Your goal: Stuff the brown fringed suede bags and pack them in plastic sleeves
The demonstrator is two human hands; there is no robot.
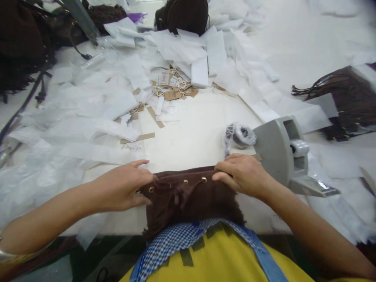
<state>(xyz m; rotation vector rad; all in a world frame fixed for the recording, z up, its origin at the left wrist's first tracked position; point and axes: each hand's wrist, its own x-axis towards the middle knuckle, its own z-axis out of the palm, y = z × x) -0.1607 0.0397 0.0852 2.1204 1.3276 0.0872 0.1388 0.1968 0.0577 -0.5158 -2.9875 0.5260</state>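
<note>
A dark brown suede drawstring bag [188, 197] with brass eyelets and fringe lies at the near edge of the white table [194, 133], against my body. My left hand [122, 188] grips the bag's top rim at its left corner, fingers pinched on the fabric with the index finger stretched forward. My right hand [242, 174] is closed over the rim at the right corner. The rim is held taut between both hands.
A grey tape dispenser [283, 152] stands just right of my right hand, with a crumpled plastic wad [242, 135] beside it. White paper and plastic sheets [117, 102] and brown hang tags [173, 92] cover the table. More brown fringed bags [349, 98] lie at the right and rear.
</note>
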